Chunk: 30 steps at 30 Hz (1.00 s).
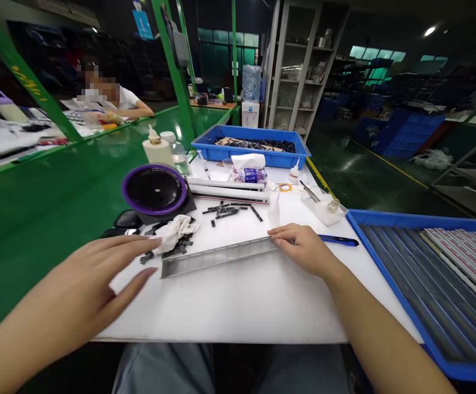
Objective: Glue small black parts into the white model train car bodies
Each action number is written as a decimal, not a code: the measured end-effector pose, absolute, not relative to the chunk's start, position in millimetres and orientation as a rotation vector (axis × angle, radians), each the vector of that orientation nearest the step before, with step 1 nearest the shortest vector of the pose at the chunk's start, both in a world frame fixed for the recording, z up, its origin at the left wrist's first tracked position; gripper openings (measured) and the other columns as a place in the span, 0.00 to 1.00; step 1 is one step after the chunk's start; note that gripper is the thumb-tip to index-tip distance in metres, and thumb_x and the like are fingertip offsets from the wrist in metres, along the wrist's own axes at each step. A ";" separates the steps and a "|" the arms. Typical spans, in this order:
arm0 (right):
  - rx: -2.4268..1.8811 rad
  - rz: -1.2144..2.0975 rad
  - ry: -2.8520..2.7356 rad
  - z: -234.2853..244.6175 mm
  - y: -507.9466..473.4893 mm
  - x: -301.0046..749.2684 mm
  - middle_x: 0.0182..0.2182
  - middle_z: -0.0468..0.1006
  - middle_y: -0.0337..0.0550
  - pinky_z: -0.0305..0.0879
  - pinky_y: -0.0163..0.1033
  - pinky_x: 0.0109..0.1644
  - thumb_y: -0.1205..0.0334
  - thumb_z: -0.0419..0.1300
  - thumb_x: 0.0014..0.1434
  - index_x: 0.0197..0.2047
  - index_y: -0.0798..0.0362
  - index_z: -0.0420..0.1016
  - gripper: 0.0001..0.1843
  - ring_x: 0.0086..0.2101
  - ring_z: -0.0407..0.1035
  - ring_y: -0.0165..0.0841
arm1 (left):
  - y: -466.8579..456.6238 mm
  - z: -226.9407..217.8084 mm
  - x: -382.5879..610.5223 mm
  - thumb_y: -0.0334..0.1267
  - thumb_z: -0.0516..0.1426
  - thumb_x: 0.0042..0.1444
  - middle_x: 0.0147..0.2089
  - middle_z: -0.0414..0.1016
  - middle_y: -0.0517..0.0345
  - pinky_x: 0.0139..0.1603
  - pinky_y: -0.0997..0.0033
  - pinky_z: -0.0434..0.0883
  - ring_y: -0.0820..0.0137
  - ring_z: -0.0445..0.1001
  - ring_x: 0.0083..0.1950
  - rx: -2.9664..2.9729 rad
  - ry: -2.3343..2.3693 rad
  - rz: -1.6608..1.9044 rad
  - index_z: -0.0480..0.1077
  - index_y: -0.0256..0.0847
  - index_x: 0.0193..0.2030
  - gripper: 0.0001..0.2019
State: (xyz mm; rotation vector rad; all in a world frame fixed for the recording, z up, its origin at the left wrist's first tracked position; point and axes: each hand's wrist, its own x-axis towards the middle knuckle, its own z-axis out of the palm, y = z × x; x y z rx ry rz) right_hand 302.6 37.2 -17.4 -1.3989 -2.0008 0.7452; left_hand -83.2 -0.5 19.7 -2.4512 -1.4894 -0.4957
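Observation:
A long grey metal strip (217, 256) lies across the white work surface (246, 301). My right hand (303, 249) rests on the strip's right end, fingers curled down on it. My left hand (85, 287) hovers near the strip's left end, fingers stretched out and holding nothing, tips close to a crumpled white cloth (174, 231) and small black pieces (229, 210). A blue-handled tool (338, 239) lies just beyond my right hand.
A purple-rimmed black round dish (154, 189) stands at the back left beside bottles (158, 149). A blue tray of black parts (250, 145) sits at the back, a blue bin of long strips (435, 279) at the right. A person sits far left behind the green conveyor (36, 208).

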 end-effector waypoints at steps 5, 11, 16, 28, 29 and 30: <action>-1.419 0.758 -1.945 -12.8 38.9 305.4 0.46 0.80 0.38 0.67 0.38 0.45 0.63 0.55 0.60 0.33 0.50 0.80 0.12 0.46 0.72 0.33 | 23.5 -0.8 7.7 0.54 0.52 0.60 0.57 0.75 0.44 0.57 0.51 0.71 0.54 0.72 0.57 -2.635 -1.201 -0.328 0.64 0.38 0.62 0.29; -1.494 0.598 -1.709 -14.5 50.3 319.0 0.32 0.80 0.37 0.63 0.36 0.36 0.61 0.55 0.58 0.29 0.51 0.75 0.10 0.35 0.72 0.31 | 40.8 -23.1 23.1 0.44 0.49 0.64 0.52 0.78 0.49 0.52 0.55 0.74 0.57 0.77 0.51 -2.751 -1.157 -0.288 0.69 0.41 0.58 0.19; -1.449 0.516 -1.576 -18.0 55.1 324.1 0.31 0.80 0.37 0.63 0.35 0.37 0.65 0.54 0.55 0.27 0.52 0.75 0.10 0.34 0.72 0.30 | 15.8 -24.7 14.6 0.44 0.55 0.61 0.62 0.71 0.50 0.59 0.58 0.71 0.58 0.72 0.59 -2.829 -0.994 -0.431 0.70 0.43 0.53 0.16; -1.493 0.644 -1.846 -27.9 57.6 319.9 0.31 0.78 0.40 0.60 0.36 0.36 0.62 0.56 0.56 0.31 0.53 0.77 0.09 0.31 0.68 0.30 | 118.6 23.2 79.5 0.43 0.47 0.63 0.49 0.79 0.56 0.44 0.68 0.72 0.64 0.76 0.46 -2.910 -1.256 -0.081 0.74 0.46 0.47 0.16; -1.484 0.676 -1.877 -27.8 57.3 319.7 0.30 0.78 0.40 0.60 0.35 0.35 0.61 0.56 0.56 0.31 0.53 0.77 0.09 0.31 0.68 0.30 | 130.3 22.5 88.1 0.42 0.48 0.62 0.47 0.79 0.56 0.42 0.68 0.71 0.63 0.76 0.45 -2.893 -1.250 -0.038 0.75 0.46 0.45 0.15; -1.467 0.710 -1.906 -27.4 56.9 319.7 0.29 0.77 0.40 0.60 0.35 0.35 0.61 0.56 0.56 0.30 0.54 0.77 0.09 0.31 0.68 0.30 | 140.3 20.8 95.6 0.40 0.48 0.61 0.47 0.79 0.56 0.41 0.68 0.71 0.63 0.76 0.45 -2.877 -1.242 -0.007 0.75 0.46 0.44 0.15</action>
